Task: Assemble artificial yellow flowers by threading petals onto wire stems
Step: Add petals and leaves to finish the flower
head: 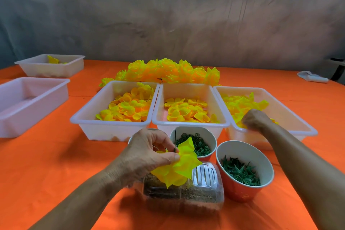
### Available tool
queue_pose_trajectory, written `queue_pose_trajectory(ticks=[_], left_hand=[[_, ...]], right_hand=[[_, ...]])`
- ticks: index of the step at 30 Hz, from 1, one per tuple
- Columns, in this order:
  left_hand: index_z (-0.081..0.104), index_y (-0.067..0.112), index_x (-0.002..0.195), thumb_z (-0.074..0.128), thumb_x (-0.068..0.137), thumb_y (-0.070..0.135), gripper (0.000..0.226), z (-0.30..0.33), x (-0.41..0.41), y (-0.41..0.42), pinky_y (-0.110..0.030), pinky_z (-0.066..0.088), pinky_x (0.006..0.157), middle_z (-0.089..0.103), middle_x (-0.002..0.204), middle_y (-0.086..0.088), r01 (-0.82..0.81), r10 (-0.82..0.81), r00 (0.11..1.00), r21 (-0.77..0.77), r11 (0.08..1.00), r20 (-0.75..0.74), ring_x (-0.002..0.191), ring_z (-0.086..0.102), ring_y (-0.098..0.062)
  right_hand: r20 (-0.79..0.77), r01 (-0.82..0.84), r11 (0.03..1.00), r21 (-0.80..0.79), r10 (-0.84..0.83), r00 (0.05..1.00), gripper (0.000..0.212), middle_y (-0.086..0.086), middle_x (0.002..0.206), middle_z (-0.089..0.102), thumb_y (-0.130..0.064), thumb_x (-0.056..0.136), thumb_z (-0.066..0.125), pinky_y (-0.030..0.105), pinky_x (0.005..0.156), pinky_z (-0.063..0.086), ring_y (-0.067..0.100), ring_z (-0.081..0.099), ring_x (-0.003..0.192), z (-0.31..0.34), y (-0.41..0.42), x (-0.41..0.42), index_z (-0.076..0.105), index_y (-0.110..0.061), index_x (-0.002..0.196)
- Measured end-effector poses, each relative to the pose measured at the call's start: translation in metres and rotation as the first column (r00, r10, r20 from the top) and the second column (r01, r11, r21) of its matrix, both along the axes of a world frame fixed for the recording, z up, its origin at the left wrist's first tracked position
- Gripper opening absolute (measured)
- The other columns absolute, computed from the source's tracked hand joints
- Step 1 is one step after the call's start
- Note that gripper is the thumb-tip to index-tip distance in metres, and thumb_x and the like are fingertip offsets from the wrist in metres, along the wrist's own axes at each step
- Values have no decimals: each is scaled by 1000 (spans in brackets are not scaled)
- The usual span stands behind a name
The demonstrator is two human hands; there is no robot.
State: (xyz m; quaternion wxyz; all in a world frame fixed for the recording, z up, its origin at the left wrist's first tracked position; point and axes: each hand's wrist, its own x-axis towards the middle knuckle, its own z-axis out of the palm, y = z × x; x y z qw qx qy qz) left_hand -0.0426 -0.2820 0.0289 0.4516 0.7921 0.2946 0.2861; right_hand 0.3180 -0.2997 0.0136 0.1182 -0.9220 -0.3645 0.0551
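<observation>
My left hand [147,152] pinches a part-built yellow flower [178,164] above a clear plastic box; its thin dark wire stem [175,141] pokes up through the petals. My right hand [254,118] is curled down into the right white tray [298,117], its fingers among the yellow petals [242,105] there; whether it holds one is hidden. The middle tray [190,89] and the left tray [87,112] each hold loose yellow petals. A pile of finished yellow flowers [168,71] lies behind the trays.
Two paper cups sit in front of the trays, one with green rings [197,144], one with green leafy pieces [240,171]. A clear plastic box [186,194] lies near the front edge. Two more white trays [33,102] [50,67] stand at the left on the orange cloth.
</observation>
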Motion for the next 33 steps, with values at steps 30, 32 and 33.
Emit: queue_pose_trajectory(ticks=[30, 32, 33], left_hand=[[73, 26, 69, 80, 55, 33, 17, 3, -1, -5, -39, 53, 81, 71, 81, -3, -27, 28, 999, 14, 1000, -31, 82, 66, -22], [73, 27, 69, 78, 53, 35, 18, 3, -1, -5, -36, 52, 79, 71, 79, -1, -24, 25, 999, 21, 999, -27, 76, 63, -13], [73, 27, 69, 78, 53, 35, 19, 4, -2, -6, -34, 52, 78, 71, 79, 1, -21, 22, 999, 26, 999, -31, 75, 62, -9]], right_hand=[[-585, 360, 465, 809, 575, 571, 17, -7, 58, 68, -9, 89, 57, 33, 68, 48, 16, 62, 69, 66, -50, -106, 59, -17, 74], [-609, 337, 510, 792, 612, 505, 14, -3, 63, 70, -10, 91, 54, 35, 67, 53, 17, 65, 68, 67, -54, -123, 60, -15, 79], [-620, 327, 528, 784, 633, 464, 12, 0, 67, 71, -10, 91, 54, 35, 65, 56, 18, 66, 68, 66, -56, -130, 61, -12, 82]])
